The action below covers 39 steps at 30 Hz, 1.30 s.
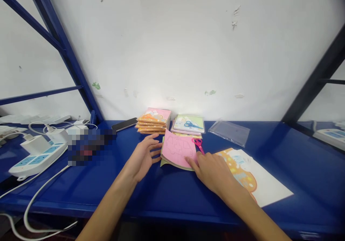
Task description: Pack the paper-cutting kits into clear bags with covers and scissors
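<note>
A stack of coloured paper sheets (179, 148) stands slightly raised above the table, its top sheet pink with a printed outline of a vehicle bearing a cross. My right hand (212, 171) grips its lower right edge, thumb over the pink sheet; the other fingertips are partly hidden. On the stack's left side, my left hand (144, 156) is open, fingers spread, fingertips close to the edge. Pink-handled scissors (198, 144) lie just beyond my right hand, blades partly hidden. Right of that hand rests a white sheet with an orange print (258, 176).
Behind the stack are a pile of orange craft packets (152, 120) and another of paper packs (188, 123). A clear plastic sleeve (230, 131) lies at back right. On the left are a dark phone (124, 124), a power strip (39, 160) and loose white cables.
</note>
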Each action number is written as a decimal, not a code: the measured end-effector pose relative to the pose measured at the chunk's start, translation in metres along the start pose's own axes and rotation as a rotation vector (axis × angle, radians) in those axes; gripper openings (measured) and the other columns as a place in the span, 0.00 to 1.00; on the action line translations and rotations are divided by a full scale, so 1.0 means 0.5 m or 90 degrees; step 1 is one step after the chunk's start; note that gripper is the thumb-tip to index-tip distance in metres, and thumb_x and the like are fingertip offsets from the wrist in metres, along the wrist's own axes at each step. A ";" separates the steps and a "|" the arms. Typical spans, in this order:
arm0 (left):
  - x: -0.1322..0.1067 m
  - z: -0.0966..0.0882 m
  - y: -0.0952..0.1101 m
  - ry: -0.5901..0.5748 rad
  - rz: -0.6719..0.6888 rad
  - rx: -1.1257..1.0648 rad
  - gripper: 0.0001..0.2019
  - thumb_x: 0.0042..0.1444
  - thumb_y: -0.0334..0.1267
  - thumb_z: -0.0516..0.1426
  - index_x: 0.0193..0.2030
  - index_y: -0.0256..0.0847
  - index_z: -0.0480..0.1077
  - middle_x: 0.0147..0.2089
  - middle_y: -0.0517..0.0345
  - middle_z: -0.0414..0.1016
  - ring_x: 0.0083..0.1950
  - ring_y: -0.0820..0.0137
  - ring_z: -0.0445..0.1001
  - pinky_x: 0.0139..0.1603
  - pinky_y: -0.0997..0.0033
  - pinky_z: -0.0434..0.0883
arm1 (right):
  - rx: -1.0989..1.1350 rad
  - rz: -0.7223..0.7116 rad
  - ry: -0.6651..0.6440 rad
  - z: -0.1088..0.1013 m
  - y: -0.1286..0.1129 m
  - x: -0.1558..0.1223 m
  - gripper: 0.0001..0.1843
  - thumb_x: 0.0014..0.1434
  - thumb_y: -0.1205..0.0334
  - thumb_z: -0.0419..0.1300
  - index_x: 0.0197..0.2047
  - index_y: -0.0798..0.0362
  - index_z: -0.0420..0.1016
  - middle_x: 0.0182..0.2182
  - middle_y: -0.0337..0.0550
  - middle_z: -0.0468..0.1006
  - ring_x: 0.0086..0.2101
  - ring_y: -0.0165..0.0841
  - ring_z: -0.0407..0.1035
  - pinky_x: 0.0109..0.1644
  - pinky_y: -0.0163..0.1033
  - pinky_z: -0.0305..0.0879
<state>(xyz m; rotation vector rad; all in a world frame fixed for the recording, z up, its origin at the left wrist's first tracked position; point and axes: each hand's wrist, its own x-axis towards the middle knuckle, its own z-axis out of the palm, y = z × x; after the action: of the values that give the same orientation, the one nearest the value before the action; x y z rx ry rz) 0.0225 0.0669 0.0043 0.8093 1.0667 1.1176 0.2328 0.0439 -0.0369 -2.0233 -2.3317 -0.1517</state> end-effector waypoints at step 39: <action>-0.083 -0.071 -0.111 -0.017 0.295 0.278 0.23 0.63 0.47 0.60 0.63 0.42 0.66 0.63 0.47 0.74 0.65 0.55 0.71 0.66 0.59 0.66 | 0.997 -0.038 0.136 -0.011 -0.057 -0.041 0.35 0.63 0.53 0.61 0.70 0.47 0.56 0.56 0.47 0.77 0.56 0.41 0.71 0.59 0.46 0.68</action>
<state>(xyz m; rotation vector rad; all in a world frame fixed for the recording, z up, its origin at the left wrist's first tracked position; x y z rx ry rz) 0.0019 0.0119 -0.0471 1.4687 1.1503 1.2661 0.2075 0.0192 -0.0348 -0.9885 -1.3732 1.0245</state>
